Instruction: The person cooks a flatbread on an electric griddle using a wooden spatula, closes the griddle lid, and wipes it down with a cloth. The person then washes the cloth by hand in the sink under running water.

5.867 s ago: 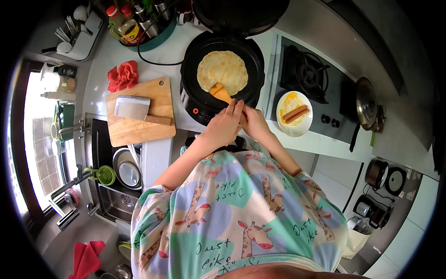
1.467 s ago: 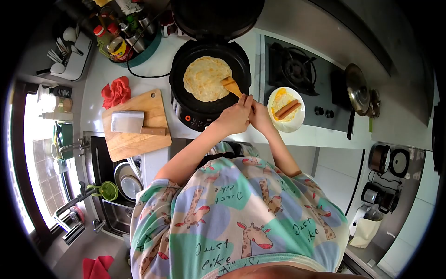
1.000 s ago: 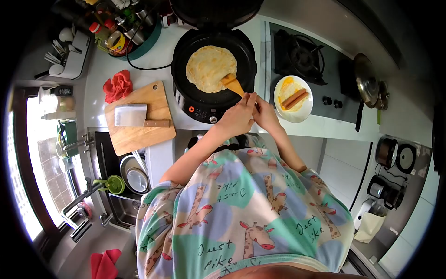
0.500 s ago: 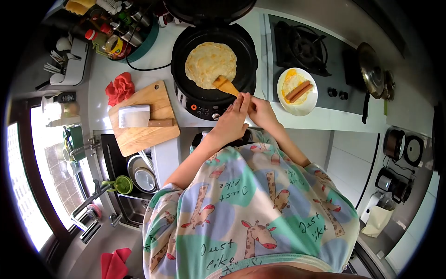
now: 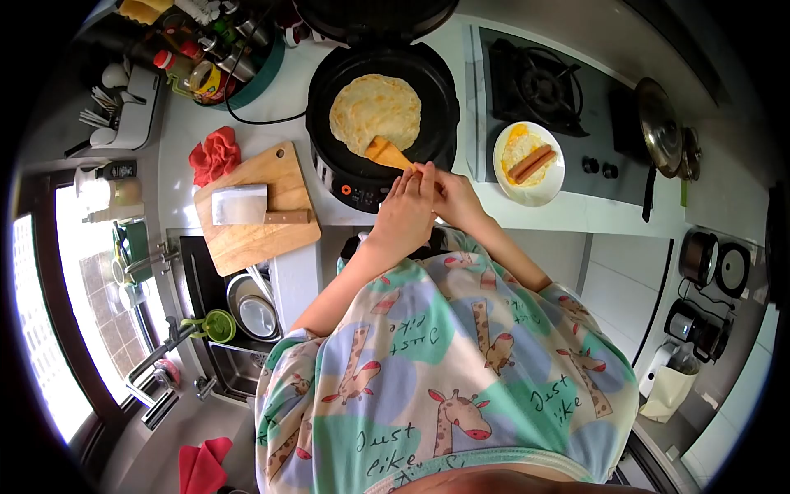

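Both hands meet just in front of an electric griddle (image 5: 436, 99), over the front edge of the worktop (image 5: 288, 99). The right hand (image 5: 457, 198) grasps the handle of a wooden spatula (image 5: 383, 153); the left hand (image 5: 403, 210) lies against it, its fingers stretched toward the handle, and I cannot tell whether they grip. A round flatbread (image 5: 376, 107) lies flat in the griddle, nearer its left wall, with pale golden patches. The spatula's blade meets the flatbread's near edge.

The griddle's lid (image 5: 374, 16) stands open at the back. To the right, a white plate (image 5: 527, 198) sits across the near left corner of the hob (image 5: 568, 177), holding egg (image 5: 516, 146) with two sausages (image 5: 532, 163) on top. To the left, a wooden board (image 5: 280, 181) juts past the worktop's front edge, a cleaver (image 5: 240, 206) flat on it. A crumpled red cloth (image 5: 215, 155) lies by the board's far left corner. Toward the worktop's back edge, a teal tray (image 5: 259, 86) holds bottles (image 5: 175, 66).
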`<state>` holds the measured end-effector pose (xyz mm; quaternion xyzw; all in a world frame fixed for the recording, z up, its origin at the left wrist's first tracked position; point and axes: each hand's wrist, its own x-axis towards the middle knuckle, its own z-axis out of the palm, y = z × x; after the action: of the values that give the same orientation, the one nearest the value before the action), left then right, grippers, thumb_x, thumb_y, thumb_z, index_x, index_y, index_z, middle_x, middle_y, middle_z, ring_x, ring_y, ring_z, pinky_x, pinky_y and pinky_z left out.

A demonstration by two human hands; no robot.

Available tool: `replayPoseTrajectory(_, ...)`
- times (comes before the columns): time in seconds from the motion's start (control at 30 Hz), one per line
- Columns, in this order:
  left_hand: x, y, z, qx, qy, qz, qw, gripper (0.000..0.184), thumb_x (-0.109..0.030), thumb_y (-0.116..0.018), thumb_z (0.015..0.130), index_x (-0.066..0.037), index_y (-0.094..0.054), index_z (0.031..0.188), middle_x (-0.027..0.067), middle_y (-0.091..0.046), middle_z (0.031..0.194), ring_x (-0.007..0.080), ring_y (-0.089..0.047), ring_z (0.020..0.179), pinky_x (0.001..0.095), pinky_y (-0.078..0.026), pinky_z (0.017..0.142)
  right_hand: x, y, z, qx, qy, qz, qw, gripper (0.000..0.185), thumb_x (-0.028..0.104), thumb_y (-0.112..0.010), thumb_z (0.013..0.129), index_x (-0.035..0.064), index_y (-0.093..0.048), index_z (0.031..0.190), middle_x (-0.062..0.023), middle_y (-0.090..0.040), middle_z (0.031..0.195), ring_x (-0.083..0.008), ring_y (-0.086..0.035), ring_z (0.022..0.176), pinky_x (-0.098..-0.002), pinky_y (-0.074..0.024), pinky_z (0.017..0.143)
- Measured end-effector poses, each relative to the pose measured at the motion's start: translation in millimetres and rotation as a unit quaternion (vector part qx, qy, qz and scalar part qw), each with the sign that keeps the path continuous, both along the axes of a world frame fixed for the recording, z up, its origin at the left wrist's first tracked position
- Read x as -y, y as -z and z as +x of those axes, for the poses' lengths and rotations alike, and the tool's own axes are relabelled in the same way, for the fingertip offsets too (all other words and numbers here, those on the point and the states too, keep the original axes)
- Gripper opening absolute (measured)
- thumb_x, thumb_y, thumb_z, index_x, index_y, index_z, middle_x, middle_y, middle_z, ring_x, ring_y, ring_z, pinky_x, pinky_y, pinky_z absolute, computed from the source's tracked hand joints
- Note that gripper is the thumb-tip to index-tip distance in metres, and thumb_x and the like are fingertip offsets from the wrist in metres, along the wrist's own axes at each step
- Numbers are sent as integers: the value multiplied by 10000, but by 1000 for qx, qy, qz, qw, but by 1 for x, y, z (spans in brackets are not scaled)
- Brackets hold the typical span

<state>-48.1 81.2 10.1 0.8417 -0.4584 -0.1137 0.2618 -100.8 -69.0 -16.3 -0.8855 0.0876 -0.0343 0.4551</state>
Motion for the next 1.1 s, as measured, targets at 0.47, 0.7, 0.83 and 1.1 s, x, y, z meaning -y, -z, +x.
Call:
replayPoseTrajectory(0.47, -11, 12, 16, -25, -29, 13, 999, 812, -106, -689, 809, 125, -248, 1451, 336, -510, 1325, 426, -530, 1247, 418, -432, 1067, -7, 11, 30, 5, -37, -41, 998, 225, 113, -610, 850, 59, -655, 1064, -171, -674, 780, -381, -655, 717, -464, -518, 625)
replayPoseTrajectory(0.7, -16, 10, 29, -31, -42, 15, 999, 854, -112, -706, 796, 121, -226, 1463, 322, -492, 1361, 427, -528, 1248, 419, -436, 1061, -10, 14, 51, 3, -60, -63, 996, 108, 113, -604, 836, 34, -620, 907, -187, -662, 766, -409, -636, 721, -494, -509, 626)
replayPoseTrajectory(0.83, -16, 7, 34, -30, -57, 9, 998, 873, -112, -717, 787, 113, -222, 1469, 312, -484, 1376, 408, -528, 1254, 415, -439, 1058, -9, 8, 61, 20, -63, -51, 997, 119, 115, -595, 840, 25, -622, 913, -199, -660, 771, -419, -634, 733, -501, -511, 639)
replayPoseTrajectory(1.1, -20, 9, 50, -30, -73, 39, 996, 862, -99, -706, 781, 104, -230, 1471, 309, -476, 1382, 403, -548, 1227, 405, -461, 1032, -13, 18, 83, -32, -49, -62, 996, 160, 128, -594, 849, 36, -651, 967, -201, -679, 812, -413, -656, 766, -482, -540, 667)
